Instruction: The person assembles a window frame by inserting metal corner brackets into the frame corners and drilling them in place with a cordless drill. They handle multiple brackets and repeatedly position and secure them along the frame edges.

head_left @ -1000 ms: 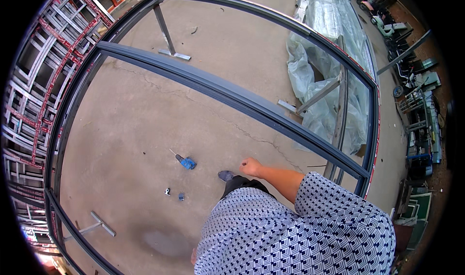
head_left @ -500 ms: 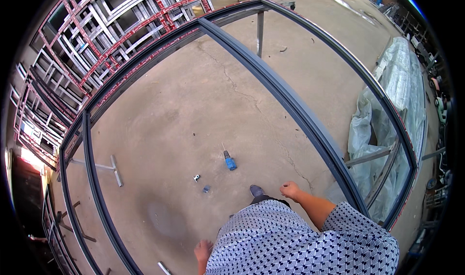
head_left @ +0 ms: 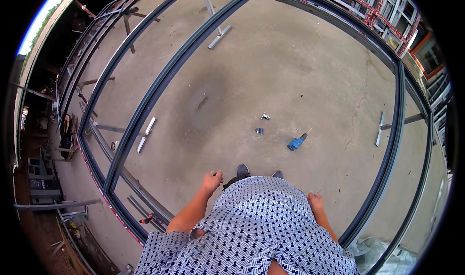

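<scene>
My left hand [head_left: 212, 182] hangs beside my body with its fingers loosely curled, and nothing shows in it. On my other side, my right hand [head_left: 316, 200] is also curled in, no object visible in its grip. Both hands are apart from everything around them. On the concrete floor ahead of my shoes lies a blue cordless drill [head_left: 296, 143] with a long bit. Left of the drill are a small dark bluish piece [head_left: 259, 130] and a small white-and-black piece [head_left: 265, 116], their kind unclear. A large dark metal frame [head_left: 167, 76] surrounds me, raised on stands.
Metal stands with pale feet [head_left: 147, 135] support the frame at left. Crumpled clear plastic sheeting [head_left: 382, 253] lies at lower right. Stacked frames with red-and-white tape [head_left: 382, 13] lean at the upper right. Grey equipment [head_left: 43, 180] stands at far left.
My view has swung left, so the drill and the stacked frames now appear farther right. My left hand is higher in view; both hands remain without any visible object.
</scene>
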A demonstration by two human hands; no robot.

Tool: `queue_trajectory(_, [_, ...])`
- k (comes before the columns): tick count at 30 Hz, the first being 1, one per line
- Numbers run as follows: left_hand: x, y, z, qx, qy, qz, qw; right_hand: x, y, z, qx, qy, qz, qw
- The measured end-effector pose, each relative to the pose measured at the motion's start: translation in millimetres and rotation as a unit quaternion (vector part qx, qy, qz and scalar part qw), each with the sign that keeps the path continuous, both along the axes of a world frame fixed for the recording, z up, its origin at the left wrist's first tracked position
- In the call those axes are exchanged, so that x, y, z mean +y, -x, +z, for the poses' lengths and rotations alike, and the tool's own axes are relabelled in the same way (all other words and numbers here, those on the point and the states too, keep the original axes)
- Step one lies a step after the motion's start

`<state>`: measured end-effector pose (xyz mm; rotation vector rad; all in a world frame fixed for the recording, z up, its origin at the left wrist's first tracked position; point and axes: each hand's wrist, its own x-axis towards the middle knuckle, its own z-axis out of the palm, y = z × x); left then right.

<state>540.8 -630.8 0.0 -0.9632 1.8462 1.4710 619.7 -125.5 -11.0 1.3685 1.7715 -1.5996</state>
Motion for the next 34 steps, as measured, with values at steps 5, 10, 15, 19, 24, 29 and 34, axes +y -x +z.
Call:
queue_trajectory(5, [-3.9, -33.6, -12.0, -0.021, -0.009, 0.07, 0.997, 25.9, 16.9, -20.3, 0.021, -0.109, 0.217, 0.97])
queue_trajectory(10, [-25.1, -62.1, -34.7, -0.013, -0.002, 0.127, 0.992, 51.6, 35.3, -79.9, 0.061, -0.131, 0.37, 0.918])
queue_trajectory(15, [-41.3, -83.3, -48.7, 0.006, -0.014, 0.209, 0.978, 21.5, 108.8, -68.2, 0.045, -0.113, 0.425, 0.897])
queue_trajectory(19, [-61.1, -96.0, -52.3, 0.014, 0.008, 0.273, 0.962, -10.1, 167.3, -64.5, 0.032, -0.083, 0.438, 0.894])
queue_trajectory(24, [-83.7, -116.0, -34.0, 0.039, 0.023, 0.374, 0.926, -128.8, 243.4, 8.9, 0.0, -0.003, 0.464, 0.886])
queue_trajectory(29, [-88.6, -132.2, 9.0, 0.094, 0.052, 0.534, 0.838, -191.2, 284.3, 5.9, 0.001, 0.0, 0.523, 0.852])
queue_trajectory(34, [-88.8, -152.8, 68.7, 0.145, 0.225, 0.598, 0.755, -230.8, 321.9, 6.2, -0.027, 0.031, 0.595, 0.803])
